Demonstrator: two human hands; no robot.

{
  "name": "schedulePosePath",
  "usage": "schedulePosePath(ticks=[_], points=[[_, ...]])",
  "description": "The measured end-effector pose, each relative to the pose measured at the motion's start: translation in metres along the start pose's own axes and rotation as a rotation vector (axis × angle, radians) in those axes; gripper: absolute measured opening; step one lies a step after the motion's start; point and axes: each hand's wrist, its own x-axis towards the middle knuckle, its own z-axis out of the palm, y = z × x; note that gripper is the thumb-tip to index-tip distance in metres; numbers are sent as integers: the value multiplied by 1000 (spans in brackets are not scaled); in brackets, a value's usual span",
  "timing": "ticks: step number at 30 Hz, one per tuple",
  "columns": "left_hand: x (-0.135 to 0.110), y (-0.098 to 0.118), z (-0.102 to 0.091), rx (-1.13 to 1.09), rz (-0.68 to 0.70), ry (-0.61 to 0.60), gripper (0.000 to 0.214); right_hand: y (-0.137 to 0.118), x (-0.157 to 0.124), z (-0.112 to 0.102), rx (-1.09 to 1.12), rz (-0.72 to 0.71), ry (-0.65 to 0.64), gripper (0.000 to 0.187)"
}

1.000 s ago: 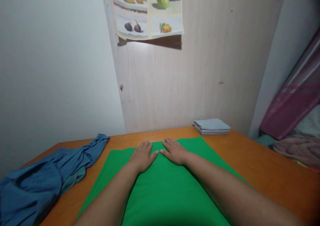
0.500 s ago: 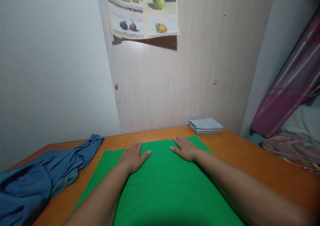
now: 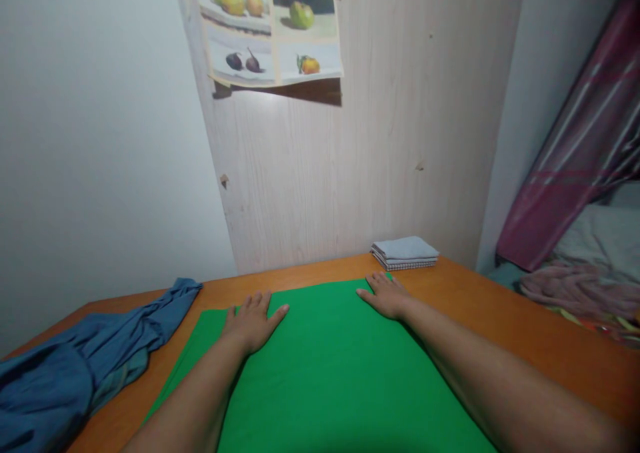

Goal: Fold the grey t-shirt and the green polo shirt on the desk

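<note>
A flat green cloth point(image 3: 325, 366) lies spread on the orange wooden table point(image 3: 505, 319) in front of me. My left hand point(image 3: 253, 319) rests palm down on the cloth near its far left corner, fingers stretched out. Near the far right corner my right hand point(image 3: 384, 294) lies flat on the cloth too, fingers extended. Neither hand holds anything. Both forearms reach across the cloth from the near edge.
A crumpled blue garment point(image 3: 75, 359) lies on the table's left side. Folded grey cloths point(image 3: 405, 253) are stacked at the back right against the wooden panel. A fruit poster point(image 3: 270, 33) hangs above. Bedding and a pink striped cloth point(image 3: 580, 173) are to the right.
My hands have slid apart over the green cloth, from touching at the middle to its far left and right corners. The view has shifted slightly.
</note>
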Motion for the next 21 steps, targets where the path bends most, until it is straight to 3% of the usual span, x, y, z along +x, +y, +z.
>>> schedulePosePath(ticks=[6, 10, 13, 15, 18, 21], points=[[-6, -28, -7, 123, -114, 73, 85, -1, 1, 1, 8, -11, -2, 93], [-25, -53, -20, 240, -239, 215, 74, -4, -4, -4, -8, -6, -3, 89], [-44, -57, -33, 271, -218, 275, 62, -13, -11, -16, -34, 4, 12, 82], [-57, -47, -40, 231, -138, 279, 52, -28, -19, -26, -37, -12, 49, 77], [-79, -16, -44, 90, 5, 264, 42, -68, -40, -37, 9, -98, 96, 67], [-102, 22, -36, -60, 178, 263, 37, -115, -77, -31, 105, -292, 92, 64]])
